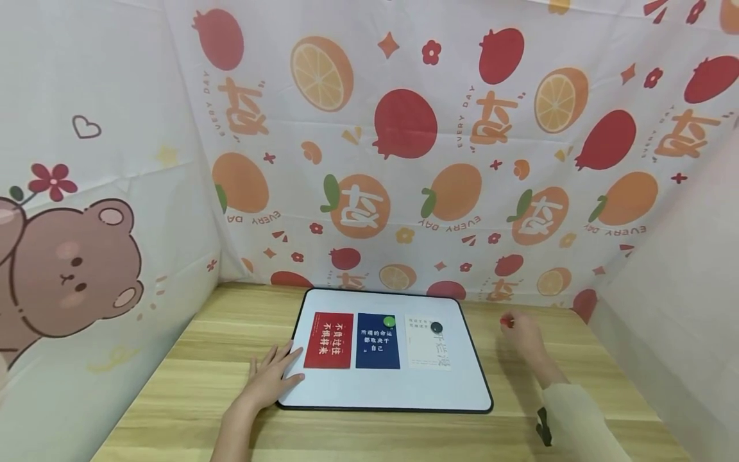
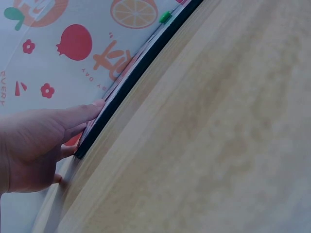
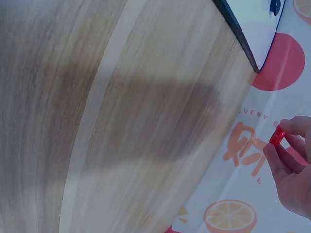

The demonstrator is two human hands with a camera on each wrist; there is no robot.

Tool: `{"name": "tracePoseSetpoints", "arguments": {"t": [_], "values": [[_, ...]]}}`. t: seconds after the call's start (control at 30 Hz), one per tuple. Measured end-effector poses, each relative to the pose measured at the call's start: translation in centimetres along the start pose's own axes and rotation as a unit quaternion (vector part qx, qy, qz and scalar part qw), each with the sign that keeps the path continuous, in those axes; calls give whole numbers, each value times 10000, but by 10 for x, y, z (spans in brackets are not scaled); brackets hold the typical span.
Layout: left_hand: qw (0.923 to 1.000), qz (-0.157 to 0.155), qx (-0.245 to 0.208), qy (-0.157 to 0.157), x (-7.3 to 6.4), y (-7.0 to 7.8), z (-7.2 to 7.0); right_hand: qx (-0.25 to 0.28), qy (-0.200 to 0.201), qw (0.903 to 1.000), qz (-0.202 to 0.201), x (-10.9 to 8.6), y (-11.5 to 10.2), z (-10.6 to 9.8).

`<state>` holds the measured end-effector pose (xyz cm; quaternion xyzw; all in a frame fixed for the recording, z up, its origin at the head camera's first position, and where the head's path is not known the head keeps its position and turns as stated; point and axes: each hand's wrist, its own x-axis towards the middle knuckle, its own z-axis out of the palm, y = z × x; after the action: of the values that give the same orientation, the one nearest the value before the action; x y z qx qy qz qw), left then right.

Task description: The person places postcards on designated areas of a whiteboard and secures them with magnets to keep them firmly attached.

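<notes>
A white magnetic whiteboard [image 1: 375, 393] with a black frame lies on the table. My left hand [image 1: 270, 377] rests at its left edge with fingers spread; in the left wrist view that hand [image 2: 41, 145] has its thumb along the black edge. To the board's right, my right hand [image 1: 524, 333] pinches a small red magnet [image 3: 277, 136] between thumb and fingertips, above the table. On the board are a red card [image 1: 328, 353], a blue card [image 1: 369, 360] and a white card [image 1: 420, 350]. A green magnet [image 1: 389, 321] sits on the blue card, a black magnet [image 1: 437, 328] on the white one.
The wooden table [image 1: 369, 439] reaches back to a fruit-print cloth [image 1: 369, 244]. Cloth with a printed bear [image 1: 75, 276] hangs at the left, and a pale wall [image 1: 664, 308] stands at the right. A dark strap piece [image 1: 543, 427] shows beside the right sleeve.
</notes>
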<state>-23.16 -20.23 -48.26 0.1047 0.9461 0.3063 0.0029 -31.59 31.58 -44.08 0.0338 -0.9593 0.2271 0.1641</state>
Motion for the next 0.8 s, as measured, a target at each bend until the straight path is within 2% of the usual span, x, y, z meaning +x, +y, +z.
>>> {"name": "tracePoseSetpoints", "arguments": {"t": [0.3, 0.8], "values": [[10000, -46, -36, -19, 1, -1, 1, 91, -130, 9998, 112, -1, -10, 3], [10000, -51, -22, -25, -1, 1, -1, 286, -109, 9994, -176, -4, -21, 10]]}}
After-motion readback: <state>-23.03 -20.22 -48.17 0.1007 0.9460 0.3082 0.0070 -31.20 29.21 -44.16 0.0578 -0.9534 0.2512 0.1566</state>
